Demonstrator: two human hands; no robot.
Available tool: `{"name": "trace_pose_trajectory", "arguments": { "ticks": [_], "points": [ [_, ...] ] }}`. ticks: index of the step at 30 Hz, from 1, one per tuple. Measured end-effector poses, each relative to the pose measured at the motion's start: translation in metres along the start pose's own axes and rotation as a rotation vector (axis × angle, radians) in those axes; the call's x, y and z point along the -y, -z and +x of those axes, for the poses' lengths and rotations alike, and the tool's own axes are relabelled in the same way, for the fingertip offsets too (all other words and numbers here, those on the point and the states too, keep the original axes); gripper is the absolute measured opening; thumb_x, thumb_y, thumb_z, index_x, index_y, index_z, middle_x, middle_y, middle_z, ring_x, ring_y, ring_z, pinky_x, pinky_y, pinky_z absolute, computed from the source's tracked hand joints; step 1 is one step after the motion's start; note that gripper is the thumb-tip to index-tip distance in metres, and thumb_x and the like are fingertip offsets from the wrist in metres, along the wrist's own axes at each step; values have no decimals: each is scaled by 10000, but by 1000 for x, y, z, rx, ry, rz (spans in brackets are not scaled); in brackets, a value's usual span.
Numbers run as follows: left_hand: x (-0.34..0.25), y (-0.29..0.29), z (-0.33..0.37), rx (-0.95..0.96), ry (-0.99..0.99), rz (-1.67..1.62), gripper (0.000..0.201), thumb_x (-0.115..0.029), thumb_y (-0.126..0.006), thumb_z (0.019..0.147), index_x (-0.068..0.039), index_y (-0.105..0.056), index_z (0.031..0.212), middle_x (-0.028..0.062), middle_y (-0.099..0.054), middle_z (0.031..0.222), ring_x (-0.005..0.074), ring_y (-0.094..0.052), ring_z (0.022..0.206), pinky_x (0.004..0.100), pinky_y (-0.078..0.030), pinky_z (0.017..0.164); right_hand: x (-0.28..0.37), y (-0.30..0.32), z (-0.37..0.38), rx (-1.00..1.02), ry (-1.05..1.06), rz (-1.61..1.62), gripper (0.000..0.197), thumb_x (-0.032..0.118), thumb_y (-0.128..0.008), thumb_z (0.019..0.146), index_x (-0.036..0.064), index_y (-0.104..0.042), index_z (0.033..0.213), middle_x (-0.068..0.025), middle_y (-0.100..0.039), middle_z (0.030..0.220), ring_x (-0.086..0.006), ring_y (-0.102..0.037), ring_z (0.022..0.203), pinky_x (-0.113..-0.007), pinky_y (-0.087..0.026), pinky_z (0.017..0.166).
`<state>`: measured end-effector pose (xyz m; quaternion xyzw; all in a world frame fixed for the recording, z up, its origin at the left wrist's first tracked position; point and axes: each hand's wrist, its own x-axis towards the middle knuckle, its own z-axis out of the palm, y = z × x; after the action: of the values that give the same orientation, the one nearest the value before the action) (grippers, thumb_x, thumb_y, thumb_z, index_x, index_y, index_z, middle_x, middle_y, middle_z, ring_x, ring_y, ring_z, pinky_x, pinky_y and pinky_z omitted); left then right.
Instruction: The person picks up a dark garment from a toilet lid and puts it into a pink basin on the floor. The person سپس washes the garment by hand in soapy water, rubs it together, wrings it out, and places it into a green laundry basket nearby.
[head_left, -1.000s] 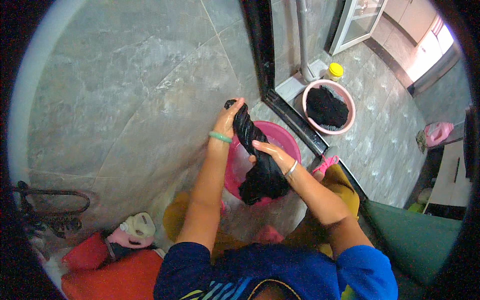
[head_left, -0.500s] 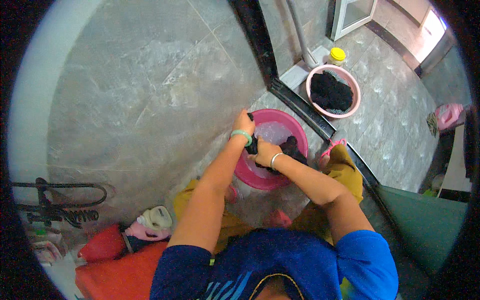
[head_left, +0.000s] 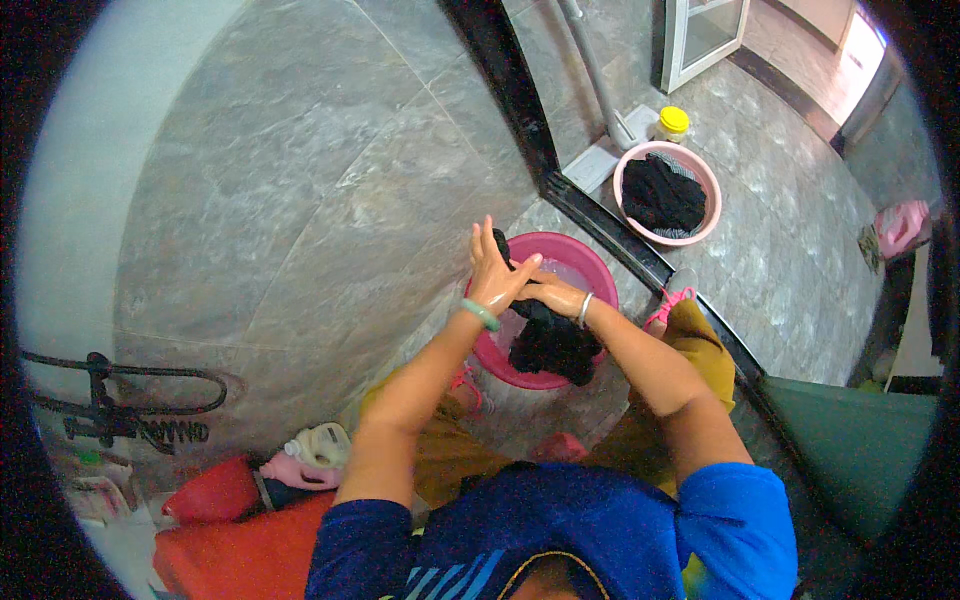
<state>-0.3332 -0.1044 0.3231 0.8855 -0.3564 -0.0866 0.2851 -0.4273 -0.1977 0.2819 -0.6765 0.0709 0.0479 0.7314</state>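
A pink basin (head_left: 604, 270) with cloudy, sudsy water stands on the floor before me. Over it, a wet black garment (head_left: 553, 345) hangs bunched from between my hands, its lower end at the basin's near rim. My left hand (head_left: 492, 278), above a green bangle, lies against the cloth with its fingers stretched out and apart. Close beside it, my right hand (head_left: 557, 294), with a silver bangle at the wrist, is closed on the garment; some of its fingertips are hidden behind the left hand. A bit of the black cloth shows past the left fingers.
Beyond a dark raised door track (head_left: 612, 232) sits a pale pink basket (head_left: 714, 205) of black clothing, near a yellow-lidded jar (head_left: 673, 124). A grey tiled wall (head_left: 300, 220) rises at left. Detergent bottles (head_left: 318, 446) and a red stool-like object (head_left: 235, 550) are at lower left.
My left hand has opened from its grip and its fingers now stretch out. The right hand has come up beside it, and the garment is gathered nearer to me.
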Motion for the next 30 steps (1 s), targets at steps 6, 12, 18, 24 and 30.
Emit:
{"name": "trace_pose_trajectory", "arguments": {
  "ticks": [6,12,18,24,30],
  "points": [
    [1,81,-8,390,-624,140,1212,-502,-758,475,-94,-49,1369,231,-9,1398,414,-33,1286,521,-104,1022,20,10,-9,212,17,416,668,262,-592,754,62,-302,1321,-85,-367,1307,-181,-379,1158,-293,-256,985],
    [8,129,33,370,-1238,585,710,-225,-660,633,-224,-363,1279,152,-338,1258,364,-333,1164,493,-284,969,46,7,-8,386,-24,477,664,285,-601,757,56,-317,1312,-65,-430,1254,-162,-392,1137,-282,-253,981],
    [20,114,30,343,-1231,463,502,-70,-509,716,-172,-465,1206,149,-513,959,305,-523,852,370,-458,723,60,4,-9,386,158,-101,716,387,-610,737,11,-330,1278,-130,-471,1205,-224,-457,1076,-298,-325,934],
    [49,78,11,627,-672,660,475,-41,-565,691,-111,-490,1155,187,-530,928,346,-526,874,408,-448,715,25,-18,3,246,56,-570,829,408,-689,629,51,-310,1274,-229,-513,1118,-320,-512,1029,-358,-396,869],
    [91,17,-37,720,-155,380,373,-153,-642,599,0,-520,917,220,-577,819,356,-578,786,412,-451,673,21,-16,-8,122,-68,-1108,364,201,-613,690,83,-475,1006,-164,-601,905,-301,-595,852,-423,-460,689]
  ]
}}
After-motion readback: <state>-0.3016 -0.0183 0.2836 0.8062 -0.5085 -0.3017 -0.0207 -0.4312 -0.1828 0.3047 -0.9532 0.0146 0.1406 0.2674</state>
